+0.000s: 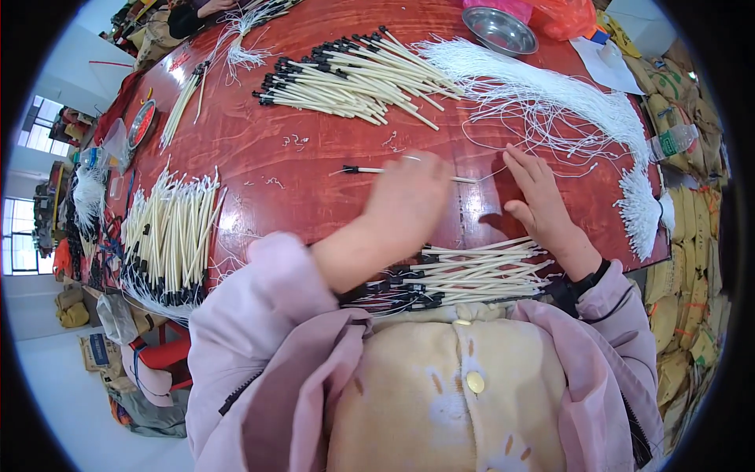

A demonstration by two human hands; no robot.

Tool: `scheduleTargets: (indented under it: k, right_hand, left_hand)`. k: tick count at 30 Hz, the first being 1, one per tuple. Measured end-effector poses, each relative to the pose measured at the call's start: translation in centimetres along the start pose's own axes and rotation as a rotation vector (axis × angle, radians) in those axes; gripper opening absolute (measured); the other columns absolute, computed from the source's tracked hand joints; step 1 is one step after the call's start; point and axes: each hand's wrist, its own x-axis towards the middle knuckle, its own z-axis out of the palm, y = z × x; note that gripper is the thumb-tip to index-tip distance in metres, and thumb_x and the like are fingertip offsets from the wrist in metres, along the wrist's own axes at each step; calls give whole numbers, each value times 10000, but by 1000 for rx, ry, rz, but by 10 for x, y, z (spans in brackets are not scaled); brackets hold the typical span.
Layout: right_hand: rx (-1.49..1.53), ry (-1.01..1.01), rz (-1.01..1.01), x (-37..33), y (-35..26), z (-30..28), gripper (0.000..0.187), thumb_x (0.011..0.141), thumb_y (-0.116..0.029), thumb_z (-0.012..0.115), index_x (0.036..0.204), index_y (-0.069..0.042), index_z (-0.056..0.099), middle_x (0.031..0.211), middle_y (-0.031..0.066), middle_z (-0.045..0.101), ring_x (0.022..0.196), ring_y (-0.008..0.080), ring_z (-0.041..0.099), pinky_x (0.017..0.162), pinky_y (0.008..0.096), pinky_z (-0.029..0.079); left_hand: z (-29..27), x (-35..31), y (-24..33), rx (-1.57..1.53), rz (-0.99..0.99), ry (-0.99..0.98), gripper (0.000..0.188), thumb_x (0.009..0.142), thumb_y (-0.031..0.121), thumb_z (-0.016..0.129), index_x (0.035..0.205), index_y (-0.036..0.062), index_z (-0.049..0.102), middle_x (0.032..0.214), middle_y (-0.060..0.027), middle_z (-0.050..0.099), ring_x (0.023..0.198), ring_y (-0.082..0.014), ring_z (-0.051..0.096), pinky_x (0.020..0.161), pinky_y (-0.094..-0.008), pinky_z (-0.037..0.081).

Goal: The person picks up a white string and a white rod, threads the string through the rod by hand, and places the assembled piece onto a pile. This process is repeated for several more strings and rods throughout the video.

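Note:
A thin cream tube (pixel 464 180) with a black end piece lies across the middle of the red table. My left hand (pixel 410 197) is over its middle, blurred by motion; its fingers are hidden, so whether it grips the tube cannot be told. A white string runs from the tube's right end toward my right hand (pixel 543 200). That hand is open, its fingers stretched out and its thumb apart, beside the string. Nearest to me, below both hands, lies a pile of similar cream tubes (pixel 472 275) with black ends and white strings.
A large heap of cream tubes (pixel 354 75) lies at the far middle. Beside it spreads a long bundle of white strings (pixel 550 94). More strung tubes (pixel 173 236) stand at the left. A metal bowl (pixel 500 31) sits far right; stacked sacks (pixel 684 259) line the right side.

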Motion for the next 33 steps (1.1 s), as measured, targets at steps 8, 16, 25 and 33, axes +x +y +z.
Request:
scheduleTargets:
  k: [8, 16, 25, 33]
  right_hand:
    - [-44, 37, -119, 49, -31, 18, 458, 830, -191, 740, 1237, -30, 605, 1297, 115, 594, 1174, 326, 539, 1024, 440, 410]
    - [-97, 79, -192, 59, -30, 25, 147, 740, -49, 727, 824, -83, 611, 890, 44, 604, 923, 257, 572, 847, 394, 429]
    - [159, -62, -119, 5, -50, -69, 160, 717, -44, 730, 799, -90, 600, 874, 32, 624, 905, 247, 574, 852, 394, 417]
    - [271, -186, -64, -29, -49, -80, 266, 805, -117, 742, 1051, -58, 660, 1121, 84, 653, 1061, 284, 575, 953, 419, 423]
  left_hand:
    - [-7, -67, -99, 125, -378, 109, 317, 873, 314, 753, 1027, 54, 659, 1010, -138, 661, 946, -364, 672, 742, -478, 533]
    - [-10, -83, -120, -261, -417, 191, 192, 930, 233, 688, 958, 44, 708, 792, -202, 670, 765, -347, 704, 697, -459, 536]
    - [-114, -242, -219, -498, -989, 562, 254, 956, 243, 585, 837, 36, 670, 642, 31, 506, 567, -80, 444, 528, -269, 351]
    - [-107, -263, -150, 198, -745, 63, 290, 872, 216, 720, 1059, -4, 703, 807, -160, 654, 798, -372, 639, 754, -438, 504]
